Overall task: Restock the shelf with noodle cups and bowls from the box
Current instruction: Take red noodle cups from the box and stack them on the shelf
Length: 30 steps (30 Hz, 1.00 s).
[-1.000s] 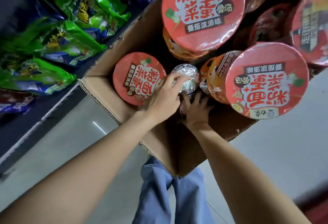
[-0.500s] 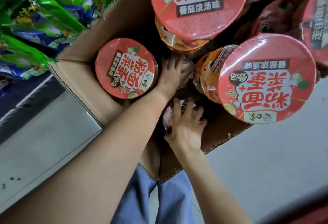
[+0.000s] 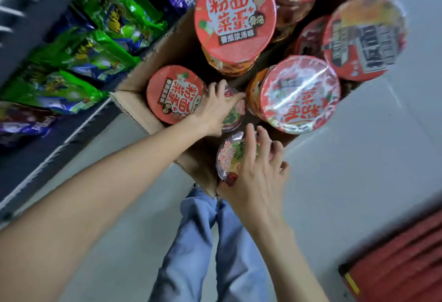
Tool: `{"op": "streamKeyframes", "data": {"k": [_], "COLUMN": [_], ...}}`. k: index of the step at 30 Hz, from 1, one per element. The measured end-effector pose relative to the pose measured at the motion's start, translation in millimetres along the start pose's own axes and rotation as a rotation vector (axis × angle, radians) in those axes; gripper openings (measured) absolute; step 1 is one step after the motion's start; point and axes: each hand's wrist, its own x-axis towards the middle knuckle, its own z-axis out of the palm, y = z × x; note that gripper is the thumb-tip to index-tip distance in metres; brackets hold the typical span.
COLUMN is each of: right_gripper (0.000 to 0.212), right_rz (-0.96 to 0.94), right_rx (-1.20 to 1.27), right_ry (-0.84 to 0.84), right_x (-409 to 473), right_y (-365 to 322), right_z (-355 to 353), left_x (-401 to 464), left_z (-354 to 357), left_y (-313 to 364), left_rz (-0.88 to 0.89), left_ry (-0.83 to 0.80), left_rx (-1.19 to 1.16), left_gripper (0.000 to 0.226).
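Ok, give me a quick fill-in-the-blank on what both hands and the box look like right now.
1. The right hand grips a small noodle cup at the near edge of the cardboard ____.
2. The left hand rests on a second small cup, right beside a large ____-lidded bowl.
3. The shelf on the left holds mostly ____ packets.

Missing words: box; red; green
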Motion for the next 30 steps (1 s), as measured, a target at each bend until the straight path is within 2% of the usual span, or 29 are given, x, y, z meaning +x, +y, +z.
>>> {"op": "streamKeyframes", "data": {"k": [4,7,13,17,20,25,30], "right_gripper": [0.114,0.109,0.109,0.112,0.103,0.103,0.106], "right_rz": [0.034,0.028,-0.145,-0.364,-0.496,-0.698,-0.882], "right_rx": [0.167,0.348,0.471,0.492,0.559,0.928,1.182], "right_ry": [0.075,0.105,0.188,0.069,0.047,0.057,-0.133], "right_x": [-38,-63,-122,-159,-185,-216,-240], "right_y": [-3,-6,-30,-59,-80,-121,-189], "right_z": [-72,-137,-274,-357,-411,-478,-514], "left_x": [-76,-143,-283,-359,-417,-515,-598], "left_z": [-49,-93,-201,-264,-308,-361,-393], "left_y": [-2,3,26,41,46,47,41], "left_rz": [-0.004,-0.065,-0.14,-0.082,-0.078,-0.2,-0.385], "left_ry": [0.044,0.141,0.26,0.388,0.46,0.707,1.029], "left_rx": [-0.144,-0.274,-0.391,-0.338,-0.412,-0.714,-0.87], "left_gripper": [0.113,0.107,0.109,0.099,0.107,0.119,0.107]}}
